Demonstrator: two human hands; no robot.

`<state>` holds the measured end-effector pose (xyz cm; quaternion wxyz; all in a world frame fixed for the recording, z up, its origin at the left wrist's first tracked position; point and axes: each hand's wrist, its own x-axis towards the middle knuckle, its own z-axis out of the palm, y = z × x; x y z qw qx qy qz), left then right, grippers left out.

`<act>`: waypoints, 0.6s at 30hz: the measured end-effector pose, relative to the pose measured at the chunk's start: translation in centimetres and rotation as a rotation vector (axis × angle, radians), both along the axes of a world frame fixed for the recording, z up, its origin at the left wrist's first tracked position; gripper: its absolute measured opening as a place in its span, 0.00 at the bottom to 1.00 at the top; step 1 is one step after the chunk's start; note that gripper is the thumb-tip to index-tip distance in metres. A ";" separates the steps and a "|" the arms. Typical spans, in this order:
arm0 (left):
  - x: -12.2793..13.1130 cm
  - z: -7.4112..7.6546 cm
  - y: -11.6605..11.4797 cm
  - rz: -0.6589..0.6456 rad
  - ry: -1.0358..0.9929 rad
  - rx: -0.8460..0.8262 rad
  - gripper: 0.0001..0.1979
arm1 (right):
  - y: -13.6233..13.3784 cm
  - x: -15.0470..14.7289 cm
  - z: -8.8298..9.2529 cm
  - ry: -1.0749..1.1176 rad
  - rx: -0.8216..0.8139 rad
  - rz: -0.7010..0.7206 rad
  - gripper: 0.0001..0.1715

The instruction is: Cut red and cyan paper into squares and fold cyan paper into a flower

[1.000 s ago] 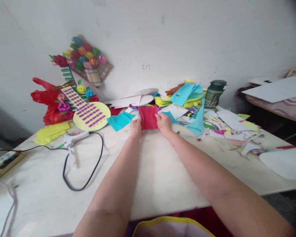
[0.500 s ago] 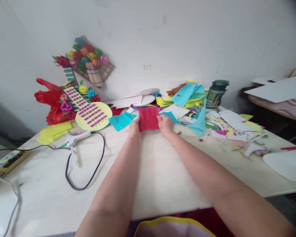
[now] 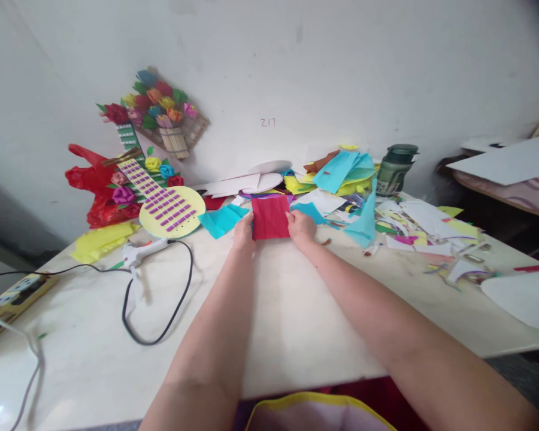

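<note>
A red sheet of paper [image 3: 270, 216] lies on the pale table [image 3: 269, 323], held at both sides. My left hand [image 3: 244, 232] pinches its left edge, fingers closed on it. My right hand [image 3: 301, 225] grips its right edge the same way. Both forearms reach out from the near edge of the table. A turquoise paper piece [image 3: 221, 219] lies just left of the red sheet.
A white glue gun [image 3: 138, 253] with a black cord [image 3: 161, 323] lies to the left, a power strip [image 3: 13, 294] beyond it. A paper guitar [image 3: 164, 206], paper flowers [image 3: 155, 111] and a red bag [image 3: 94, 185] stand at the wall. Coloured paper scraps [image 3: 413, 230] and a green jar [image 3: 393, 169] sit to the right.
Both hands keep hold of the red sheet. The view has shifted slightly; the sheet looks a little flatter and wider between the hands.
</note>
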<state>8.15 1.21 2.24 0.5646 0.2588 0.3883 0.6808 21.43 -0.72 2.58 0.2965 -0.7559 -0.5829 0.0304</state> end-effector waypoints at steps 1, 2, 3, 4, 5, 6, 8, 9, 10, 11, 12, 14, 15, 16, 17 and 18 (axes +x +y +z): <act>-0.1 0.0 -0.1 0.013 0.015 0.009 0.04 | 0.0 0.0 -0.1 0.001 0.003 0.000 0.21; -0.2 0.0 -0.1 0.025 0.037 0.009 0.06 | 0.1 0.1 -0.1 0.004 0.008 -0.003 0.21; -0.4 0.1 -0.2 0.036 0.064 0.003 0.07 | 0.1 0.1 -0.1 0.008 0.012 -0.005 0.21; -0.7 0.2 -0.3 0.049 0.094 -0.004 0.09 | 0.1 0.2 -0.2 0.015 0.016 -0.009 0.21; -1.0 0.3 -0.3 0.067 0.126 -0.008 0.11 | 0.1 0.3 -0.2 0.025 0.017 -0.013 0.21; -1.5 0.3 -0.3 0.090 0.154 -0.011 0.12 | 0.2 0.4 -0.2 0.036 0.018 -0.016 0.21; -2.5 0.5 -0.1 0.162 0.178 -0.017 0.13 | 0.3 0.6 -0.3 0.062 0.022 -0.025 0.20; -3.2 0.5 0.0 0.200 0.179 -0.025 0.13 | 0.3 0.7 -0.4 0.074 0.025 -0.032 0.20; -3.8 0.6 0.2 0.242 0.176 -0.047 0.13 | 0.4 0.8 -0.5 0.084 0.027 -0.039 0.21; -4.4 0.6 0.3 0.285 0.170 -0.073 0.13 | 0.5 0.8 -0.6 0.092 0.028 -0.045 0.21; -4.9 0.7 0.5 0.328 0.157 -0.101 0.12 | 0.5 0.8 -0.6 0.098 0.030 -0.050 0.21; -5.7 0.9 0.7 0.388 0.128 -0.128 0.11 | 0.5 0.8 -0.7 0.099 0.034 -0.049 0.21; -6.0 1.0 0.8 0.403 0.116 -0.131 0.10 | 0.4 0.7 -0.7 0.099 0.035 -0.047 0.21; -6.2 1.0 0.9 0.406 0.103 -0.131 0.10 | 0.4 0.7 -0.7 0.097 0.037 -0.044 0.20; -6.2 1.0 0.9 0.404 0.093 -0.126 0.09 | 0.3 0.6 -0.7 0.095 0.037 -0.043 0.20; -6.3 1.0 1.1 0.394 0.084 -0.116 0.08 | 0.3 0.5 -0.6 0.092 0.035 -0.042 0.20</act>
